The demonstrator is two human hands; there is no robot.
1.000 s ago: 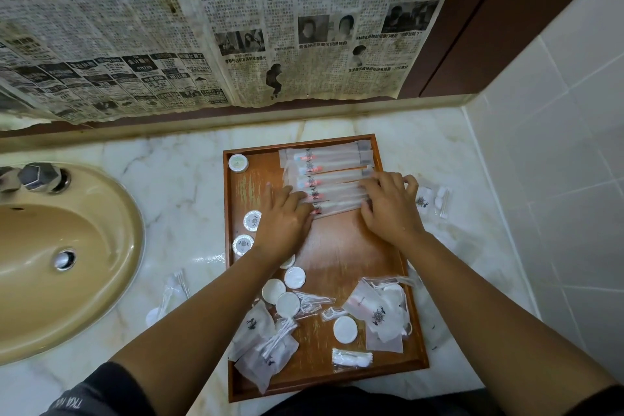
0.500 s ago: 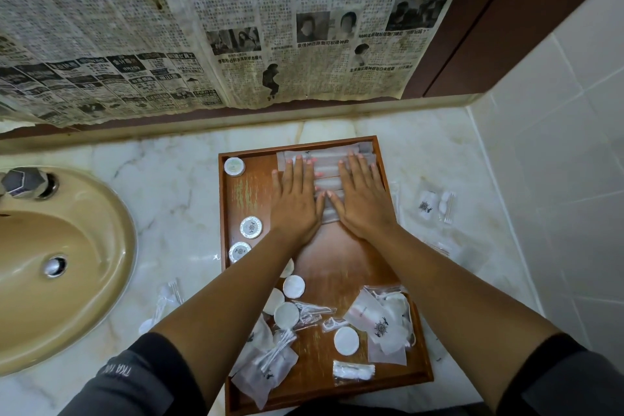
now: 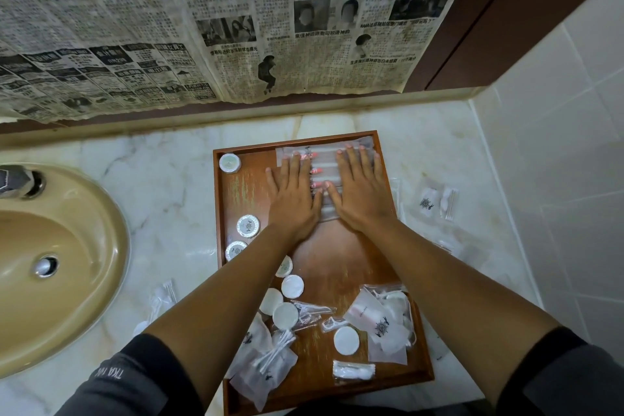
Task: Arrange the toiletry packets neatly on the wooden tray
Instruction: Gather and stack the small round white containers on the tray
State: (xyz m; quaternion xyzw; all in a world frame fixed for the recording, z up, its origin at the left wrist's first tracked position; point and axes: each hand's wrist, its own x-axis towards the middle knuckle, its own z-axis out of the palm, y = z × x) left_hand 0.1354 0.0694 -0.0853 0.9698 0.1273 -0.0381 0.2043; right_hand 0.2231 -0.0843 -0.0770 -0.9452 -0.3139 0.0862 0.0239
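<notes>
A wooden tray [image 3: 233, 199] lies on the marble counter. At its far end sits a row of long clear toothbrush packets [image 3: 324, 159]. My left hand [image 3: 293, 199] and my right hand [image 3: 361, 196] lie flat on them side by side, fingers straight, pressing down. Round soap packets [image 3: 248, 226] line the tray's left edge. Loose white discs [image 3: 292, 285] and several clear sachets [image 3: 381, 324] with cotton buds lie jumbled at the near end.
A beige sink [image 3: 50, 267] lies to the left. More sachets [image 3: 435, 203] rest on the counter right of the tray, and one [image 3: 162, 297] by the sink. A newspaper-covered wall stands behind, a tiled wall at the right.
Both hands went from gripping the packets' ends with curled fingers to lying flat on top of them, and slid the row toward the tray's far edge.
</notes>
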